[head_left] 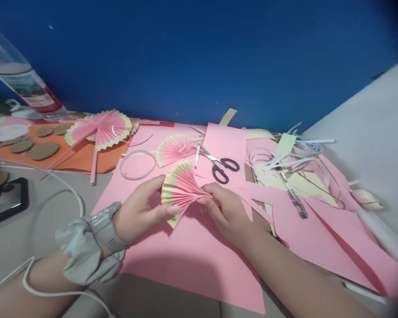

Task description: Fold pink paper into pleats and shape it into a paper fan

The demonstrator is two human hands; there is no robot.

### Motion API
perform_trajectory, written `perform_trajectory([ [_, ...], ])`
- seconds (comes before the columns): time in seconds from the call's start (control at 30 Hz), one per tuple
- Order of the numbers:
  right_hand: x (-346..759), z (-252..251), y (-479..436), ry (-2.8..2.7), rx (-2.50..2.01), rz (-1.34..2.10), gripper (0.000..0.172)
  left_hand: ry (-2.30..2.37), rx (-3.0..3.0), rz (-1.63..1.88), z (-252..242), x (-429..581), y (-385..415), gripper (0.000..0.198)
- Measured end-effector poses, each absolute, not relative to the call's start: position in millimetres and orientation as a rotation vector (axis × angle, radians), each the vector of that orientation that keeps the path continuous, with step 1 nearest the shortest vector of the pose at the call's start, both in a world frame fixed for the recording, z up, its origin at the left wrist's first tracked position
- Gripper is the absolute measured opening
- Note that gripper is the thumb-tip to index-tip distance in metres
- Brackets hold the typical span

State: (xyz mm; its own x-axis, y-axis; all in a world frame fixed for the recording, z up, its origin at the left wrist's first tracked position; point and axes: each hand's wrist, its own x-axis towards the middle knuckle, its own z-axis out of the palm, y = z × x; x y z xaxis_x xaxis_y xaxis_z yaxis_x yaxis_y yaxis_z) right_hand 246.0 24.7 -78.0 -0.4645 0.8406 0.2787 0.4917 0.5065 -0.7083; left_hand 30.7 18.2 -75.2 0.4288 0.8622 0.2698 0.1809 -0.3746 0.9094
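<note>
Between both hands is a pleated paper fan (182, 187), pink with a green and yellow rim, spread partway open above a pink sheet (172, 260). My left hand (146, 210) grips its wide outer edge, thumb on the front and the other fingers hidden behind. My right hand (227, 210) pinches the gathered narrow end between thumb and fingers. Just behind lies a second pleated fan (174, 148) of the same colours. Black-handled scissors (219, 165) rest to its right, blades partly apart, near a small white strip (197, 157).
Finished round fans (106, 128) on paper sticks lie on orange paper (86, 163), beside cardboard discs (43, 150). A plastic bottle (29, 84) leans at left, above a phone (6, 201). A white cable (53, 293) crosses my left forearm. Paper strips (285, 163) and a pen (293, 194) are at right.
</note>
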Motion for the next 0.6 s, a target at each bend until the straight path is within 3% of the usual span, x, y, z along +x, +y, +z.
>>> perform_trajectory([
  [0.07,246.0,-78.9,24.2,-2.179,-1.061,0.698,0.026,0.907,1.789,1.001,-77.3,29.9,18.4,0.027],
  [0.27,245.1,-77.0,18.7,-2.111,-0.959,0.567,0.03,0.918,1.613,1.1,-87.8,29.4,17.8,0.045],
  [0.5,245.1,-75.6,21.6,-2.063,-0.81,0.617,0.03,0.683,1.674,0.921,-72.0,34.0,14.6,0.047],
  [0.6,240.1,-75.8,20.5,-2.035,-0.808,0.697,0.03,0.704,1.767,0.774,-68.5,42.1,10.9,0.062],
])
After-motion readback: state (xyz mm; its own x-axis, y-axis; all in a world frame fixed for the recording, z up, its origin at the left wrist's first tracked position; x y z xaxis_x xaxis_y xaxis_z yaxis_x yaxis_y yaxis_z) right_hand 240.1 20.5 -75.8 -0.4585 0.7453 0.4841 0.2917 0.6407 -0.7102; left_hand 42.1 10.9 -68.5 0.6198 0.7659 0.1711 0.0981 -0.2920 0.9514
